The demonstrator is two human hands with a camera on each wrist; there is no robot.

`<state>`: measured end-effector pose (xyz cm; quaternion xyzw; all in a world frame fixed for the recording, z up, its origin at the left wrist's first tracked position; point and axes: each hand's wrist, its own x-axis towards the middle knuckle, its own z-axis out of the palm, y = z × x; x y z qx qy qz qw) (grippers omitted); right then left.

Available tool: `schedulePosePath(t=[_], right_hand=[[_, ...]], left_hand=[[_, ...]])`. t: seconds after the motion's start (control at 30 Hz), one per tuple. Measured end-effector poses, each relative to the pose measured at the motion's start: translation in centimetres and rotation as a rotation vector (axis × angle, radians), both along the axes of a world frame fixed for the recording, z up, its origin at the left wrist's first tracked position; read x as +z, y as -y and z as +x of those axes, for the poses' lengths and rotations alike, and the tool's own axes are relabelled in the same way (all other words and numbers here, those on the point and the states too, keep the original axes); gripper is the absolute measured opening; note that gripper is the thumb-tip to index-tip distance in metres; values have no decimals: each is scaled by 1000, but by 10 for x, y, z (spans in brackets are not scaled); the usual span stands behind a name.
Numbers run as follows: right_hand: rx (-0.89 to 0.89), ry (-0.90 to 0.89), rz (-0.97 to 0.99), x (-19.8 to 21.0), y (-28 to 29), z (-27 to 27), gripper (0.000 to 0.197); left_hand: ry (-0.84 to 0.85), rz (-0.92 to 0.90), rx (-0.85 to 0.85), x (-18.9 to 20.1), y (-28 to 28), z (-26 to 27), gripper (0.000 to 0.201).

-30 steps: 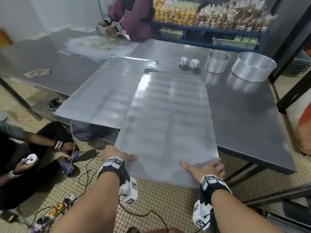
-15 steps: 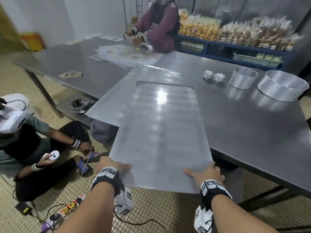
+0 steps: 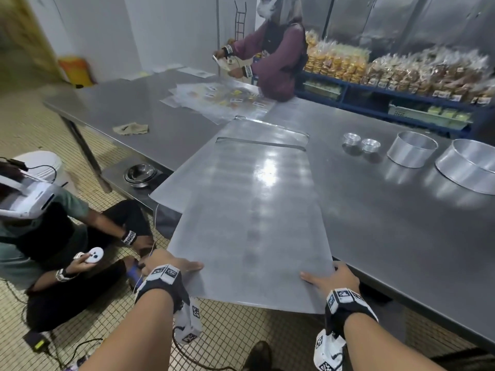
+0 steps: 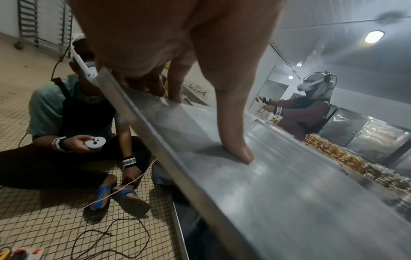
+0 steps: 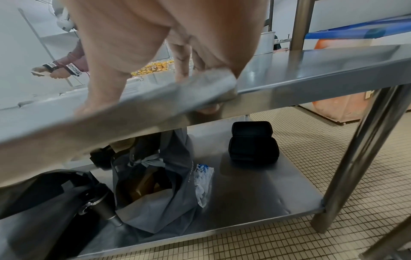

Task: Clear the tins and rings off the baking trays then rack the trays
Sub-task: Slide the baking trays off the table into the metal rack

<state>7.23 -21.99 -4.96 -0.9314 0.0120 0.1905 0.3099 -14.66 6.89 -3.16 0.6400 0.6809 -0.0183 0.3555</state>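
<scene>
A flat grey baking tray (image 3: 254, 223) lies lengthwise on the steel table (image 3: 401, 223), its near end hanging out past the table's edge. My left hand (image 3: 171, 263) grips its near left corner, the thumb (image 4: 235, 140) pressed on top. At the near right corner my right hand (image 3: 332, 277) holds it, thumb (image 5: 100, 91) on top and fingers under the rim. A second tray (image 3: 192, 167) lies partly beneath it to the left. Two small tins (image 3: 351, 139) and two metal rings (image 3: 411, 152) stand on the bare table at the right.
A person (image 3: 40, 236) sits on the tiled floor at my left among cables. Another person (image 3: 278, 62) works over plastic sheets at the table's far side. Bags and a black case (image 5: 253, 140) fill the shelf under the table. A tray rack (image 4: 29, 22) stands far left.
Both hands keep their hold on the tray's near corners. The tray has slid toward me and further off the table's edge, and my view has lifted and swung left.
</scene>
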Motion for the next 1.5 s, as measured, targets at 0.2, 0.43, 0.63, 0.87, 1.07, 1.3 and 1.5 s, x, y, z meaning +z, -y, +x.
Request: schedulePosePath(t=[0.2,0.43,0.63,0.87,1.07,1.3,1.5], right_hand=[[-26,-11,65,1,-35,38,99],[46,-114,73,4,-87,77,96],[-8,-115,135,-2,-124,87,97],[-60,-113,159,-4,-163,82,123],[-137,-87,191,-10,-204,61,89],[-243,-54,197,-29,-233,47,81],[-334,-81,256,-31,-241,39,80]], left_hand=[[-52,6,-13,-33,-75,49,128],[-98,27,-79,-9,-129,95,114],[-139,54,-99,-3,-160,121,93],[-137,75,-139,-4,-206,137,86],[-165,82,-182,-4,-259,141,93],[-199,33,-289,-20,-298,145,116],[-211,20,-434,-35,-319,157,122]])
